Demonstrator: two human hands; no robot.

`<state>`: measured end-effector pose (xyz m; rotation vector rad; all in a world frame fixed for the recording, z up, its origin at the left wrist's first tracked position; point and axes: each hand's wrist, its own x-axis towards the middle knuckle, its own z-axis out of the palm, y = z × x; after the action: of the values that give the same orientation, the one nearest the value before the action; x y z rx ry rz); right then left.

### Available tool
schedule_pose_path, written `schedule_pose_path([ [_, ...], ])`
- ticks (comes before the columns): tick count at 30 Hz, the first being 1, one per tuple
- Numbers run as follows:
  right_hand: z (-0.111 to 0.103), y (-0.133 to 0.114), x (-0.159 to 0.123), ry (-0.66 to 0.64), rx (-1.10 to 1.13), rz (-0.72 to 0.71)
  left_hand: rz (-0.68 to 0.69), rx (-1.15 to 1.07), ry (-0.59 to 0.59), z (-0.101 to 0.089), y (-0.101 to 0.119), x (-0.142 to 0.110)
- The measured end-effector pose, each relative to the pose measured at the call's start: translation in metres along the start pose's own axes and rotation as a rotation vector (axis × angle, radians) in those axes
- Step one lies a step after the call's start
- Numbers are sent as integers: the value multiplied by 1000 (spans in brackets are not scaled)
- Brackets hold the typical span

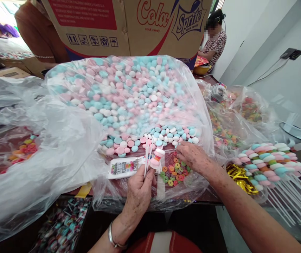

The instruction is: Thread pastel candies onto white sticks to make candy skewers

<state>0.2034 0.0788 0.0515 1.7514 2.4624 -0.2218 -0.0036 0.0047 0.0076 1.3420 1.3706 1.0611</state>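
My left hand (139, 191) holds a few thin white sticks upright, one of them threaded with pink and white round candies (156, 158). My right hand (192, 156) rests palm down at the mouth of a big clear bag (129, 95) full of pink, blue and white round candies, its fingertips touching loose pieces by the opening. Small coloured ring candies (174, 172) lie in plastic just below my right hand. A white flat packet (125, 167) lies on the table beside my left hand.
A pile of finished candy sticks (271, 165) lies at the right, gold twist ties (241, 177) beside it. A Cola/Sprite cardboard box (129, 24) stands behind the bag. More clear bags (29, 151) sit left and right. Another person (215, 40) sits far back.
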Motion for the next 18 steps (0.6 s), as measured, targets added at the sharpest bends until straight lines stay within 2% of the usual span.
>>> schedule_pose_path([
  [5,-6,9,-1,86,261,-42,-28,-6,-9,0,-2,-1],
  [8,-10,4,-2,66,362,-63,-39,-25,-7,0,-3,-1],
  [13,-5,-22,-1,-5,342,-170,-47,-28,-7,0,-5,-1],
  [18,2,-35,-1,-4,284,-384,-47,-37,-1,0,-5,-1],
])
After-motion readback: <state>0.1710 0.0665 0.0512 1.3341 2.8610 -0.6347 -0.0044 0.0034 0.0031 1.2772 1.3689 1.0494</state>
